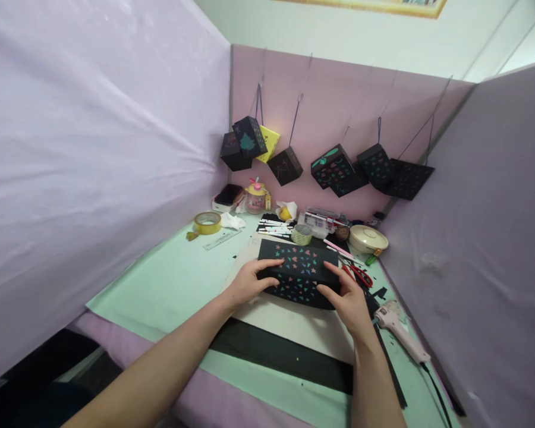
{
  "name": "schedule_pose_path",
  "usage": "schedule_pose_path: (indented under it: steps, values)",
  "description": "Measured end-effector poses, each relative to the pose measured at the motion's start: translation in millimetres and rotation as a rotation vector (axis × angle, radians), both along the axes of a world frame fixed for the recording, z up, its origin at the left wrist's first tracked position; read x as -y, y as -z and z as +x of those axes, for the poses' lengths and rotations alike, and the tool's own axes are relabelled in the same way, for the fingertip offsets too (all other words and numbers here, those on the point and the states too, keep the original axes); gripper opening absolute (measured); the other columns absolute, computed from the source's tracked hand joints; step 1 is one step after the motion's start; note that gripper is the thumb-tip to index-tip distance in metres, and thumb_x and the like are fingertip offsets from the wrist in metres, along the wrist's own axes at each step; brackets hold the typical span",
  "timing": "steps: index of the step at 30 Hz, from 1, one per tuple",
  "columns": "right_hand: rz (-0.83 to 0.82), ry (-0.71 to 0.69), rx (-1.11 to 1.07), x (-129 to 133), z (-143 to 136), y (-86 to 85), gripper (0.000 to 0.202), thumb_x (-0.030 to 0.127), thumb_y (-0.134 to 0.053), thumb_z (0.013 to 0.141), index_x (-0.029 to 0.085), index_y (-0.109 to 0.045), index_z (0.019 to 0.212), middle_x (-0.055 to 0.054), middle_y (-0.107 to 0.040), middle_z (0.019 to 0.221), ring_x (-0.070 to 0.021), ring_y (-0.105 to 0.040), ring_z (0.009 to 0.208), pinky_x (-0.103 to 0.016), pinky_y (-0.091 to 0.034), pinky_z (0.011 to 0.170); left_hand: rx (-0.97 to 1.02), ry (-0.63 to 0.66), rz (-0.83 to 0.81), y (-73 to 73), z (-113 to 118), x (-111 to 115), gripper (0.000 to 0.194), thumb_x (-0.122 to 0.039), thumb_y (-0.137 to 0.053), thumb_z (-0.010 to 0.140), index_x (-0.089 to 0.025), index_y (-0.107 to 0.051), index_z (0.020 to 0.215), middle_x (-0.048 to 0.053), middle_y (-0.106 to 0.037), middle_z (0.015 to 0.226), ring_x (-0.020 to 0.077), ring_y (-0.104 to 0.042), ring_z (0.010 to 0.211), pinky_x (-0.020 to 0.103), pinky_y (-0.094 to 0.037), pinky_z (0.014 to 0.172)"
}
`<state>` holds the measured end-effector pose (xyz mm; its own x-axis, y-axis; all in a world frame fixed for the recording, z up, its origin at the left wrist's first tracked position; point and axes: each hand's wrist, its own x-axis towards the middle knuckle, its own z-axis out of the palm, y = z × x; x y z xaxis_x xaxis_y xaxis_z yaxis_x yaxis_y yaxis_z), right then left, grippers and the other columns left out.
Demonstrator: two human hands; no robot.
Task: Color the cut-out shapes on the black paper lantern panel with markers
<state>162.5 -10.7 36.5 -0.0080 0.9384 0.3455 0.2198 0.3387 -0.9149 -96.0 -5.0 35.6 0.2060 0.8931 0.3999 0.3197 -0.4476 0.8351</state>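
Both hands hold a folded black card (pixel 296 291) decorated with small hearts, stars and triangles in pink, green and blue. A crease runs across it between the upper face and the front face; whether it is a closed box I cannot tell. My left hand (pixel 254 280) grips the left end, thumb on the front face and fingers over the top. At the right end my right hand (pixel 348 297) grips it the same way. Beneath lies a pale board (pixel 289 327), with a black strip (pixel 280 355) along its near side.
A glue gun (pixel 401 333) and red scissors (pixel 361 276) lie to the right. Behind are marker pens (pixel 274 228), a tape roll (pixel 302 235) and a cream lidded bowl (pixel 368 239). Yellow tape (pixel 207 223) and a clear ruler (pixel 223 239) lie left. Black boxes (pixel 332 168) hang at the back.
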Motion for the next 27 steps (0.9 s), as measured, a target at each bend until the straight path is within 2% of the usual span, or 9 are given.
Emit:
schedule_pose_path:
  steps: [3,6,12,14,17,23,27]
  values:
    - [0.025,0.011,0.007,1,-3,0.0,0.05,0.034,-0.074,0.067,0.023,-0.064,0.115,-0.006,-0.063,0.119,-0.0255,-0.055,0.112,-0.043,-0.042,0.098,-0.009,-0.021,0.032,0.2,0,1,0.049,-0.025,-0.072,0.072,-0.027,-0.062,0.12,0.001,-0.062,0.122,0.024,-0.056,0.114,0.037,-0.038,0.102]
    - [0.1,0.063,0.124,3,-8,-0.8,0.047,0.035,-0.072,0.069,0.024,-0.065,0.114,-0.007,-0.064,0.114,-0.0259,-0.056,0.109,-0.044,-0.043,0.096,-0.039,-0.052,0.056,-0.1,0,2,0.051,-0.026,-0.071,0.073,-0.028,-0.06,0.123,0.001,-0.061,0.125,0.0245,-0.055,0.115,0.037,-0.037,0.103]
    - [0.269,0.168,0.36,2,-14,4.4,0.042,0.036,-0.065,0.076,0.025,-0.063,0.116,-0.006,-0.06,0.095,-0.0202,-0.058,0.084,-0.035,-0.049,0.078,-0.161,-0.186,0.136,2.5,1,2,0.051,-0.023,-0.071,0.074,-0.03,-0.06,0.123,0.001,-0.067,0.111,0.0219,-0.058,0.093,0.035,-0.044,0.089]
    - [0.315,0.197,0.399,0,-15,7.5,0.038,0.036,-0.063,0.079,0.023,-0.065,0.115,-0.004,-0.057,0.084,-0.0185,-0.056,0.075,-0.033,-0.049,0.071,-0.181,-0.213,0.179,5.5,1,1,0.05,-0.022,-0.071,0.074,-0.029,-0.061,0.122,0.002,-0.068,0.106,0.022,-0.057,0.091,0.035,-0.045,0.087]
    - [0.373,0.229,0.414,-1,-16,10.4,0.034,0.037,-0.06,0.081,0.022,-0.066,0.112,-0.002,-0.052,0.074,-0.0174,-0.053,0.069,-0.032,-0.047,0.067,-0.184,-0.246,0.223,10.1,2,0,0.048,-0.02,-0.071,0.074,-0.03,-0.061,0.12,0.003,-0.067,0.106,0.0228,-0.056,0.095,0.037,-0.044,0.089]
    - [0.389,0.216,0.359,-1,-17,9.7,0.032,0.039,-0.061,0.081,0.022,-0.068,0.107,-0.002,-0.053,0.071,-0.0169,-0.054,0.068,-0.031,-0.048,0.067,-0.148,-0.258,0.293,12.8,0,0,0.042,-0.019,-0.067,0.078,-0.031,-0.063,0.118,0.002,-0.066,0.108,0.0229,-0.053,0.103,0.039,-0.042,0.094]
    - [0.397,0.214,0.333,0,-18,9.3,0.03,0.037,-0.062,0.081,0.022,-0.068,0.107,-0.001,-0.054,0.073,-0.016,-0.053,0.067,-0.031,-0.047,0.066,-0.184,-0.28,0.356,12.1,0,-1,0.037,-0.02,-0.065,0.08,-0.031,-0.065,0.115,0.003,-0.066,0.105,0.0232,-0.054,0.101,0.039,-0.041,0.093]
